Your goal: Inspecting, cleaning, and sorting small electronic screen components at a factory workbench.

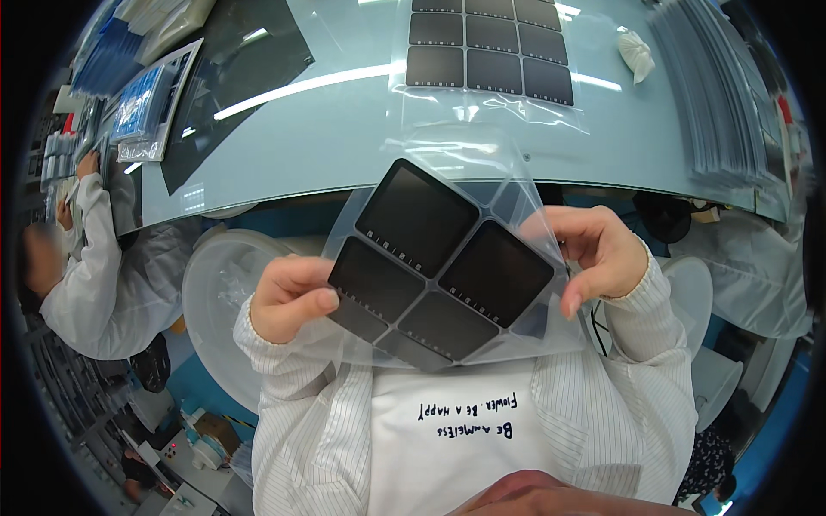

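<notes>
- Left hand (288, 297), in front of the pale glass-topped table (318, 138): pinching a clear plastic sleeve of black rounded-square panels (432, 273).
- Sleeve: tilted, by the table's near edge.
- Right hand (602, 249), in front of the table: thumb spread wide from fingers at the sleeve.

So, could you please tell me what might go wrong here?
The right hand looks loosely spread at the clear plastic film, so that side might slip. Most of it shows off the table's near edge, so it could fall. The left hand pinches beside the dark panels and might crease the film.
</notes>
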The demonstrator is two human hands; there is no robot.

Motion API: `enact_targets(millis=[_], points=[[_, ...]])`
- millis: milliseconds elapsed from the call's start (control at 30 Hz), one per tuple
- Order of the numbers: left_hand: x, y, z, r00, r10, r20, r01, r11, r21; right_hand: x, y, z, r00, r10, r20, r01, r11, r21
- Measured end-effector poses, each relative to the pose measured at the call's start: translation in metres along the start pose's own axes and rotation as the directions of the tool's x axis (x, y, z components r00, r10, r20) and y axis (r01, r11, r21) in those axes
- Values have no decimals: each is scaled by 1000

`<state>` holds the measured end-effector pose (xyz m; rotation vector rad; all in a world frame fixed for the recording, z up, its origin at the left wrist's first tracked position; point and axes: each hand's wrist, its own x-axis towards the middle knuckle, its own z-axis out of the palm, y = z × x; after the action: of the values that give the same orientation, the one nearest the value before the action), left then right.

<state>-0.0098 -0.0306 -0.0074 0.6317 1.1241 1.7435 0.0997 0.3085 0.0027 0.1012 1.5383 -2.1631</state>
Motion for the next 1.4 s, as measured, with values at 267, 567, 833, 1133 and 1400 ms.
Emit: enact_targets(millis=[267,567,833,1133,1400], points=[[10,17,9,992,-16,-126,63,923,379,7,19,1,931,-42,362,-75,950,304],[7,26,6,990,-41,-134,94,905,414,11,18,12,953,-26,303,-66,955,288],[9,38,-4,996,-87,-35,91,801,592,10,19,20,883,-348,314,399,910,-111],[-7,43,-29,999,-52,-5,44,784,619,9,27,14,904,-367,221,363,930,61],[-37,57,-49,1000,-10,-23,24,682,731,17,16,16,935,-277,220,269,961,66]])
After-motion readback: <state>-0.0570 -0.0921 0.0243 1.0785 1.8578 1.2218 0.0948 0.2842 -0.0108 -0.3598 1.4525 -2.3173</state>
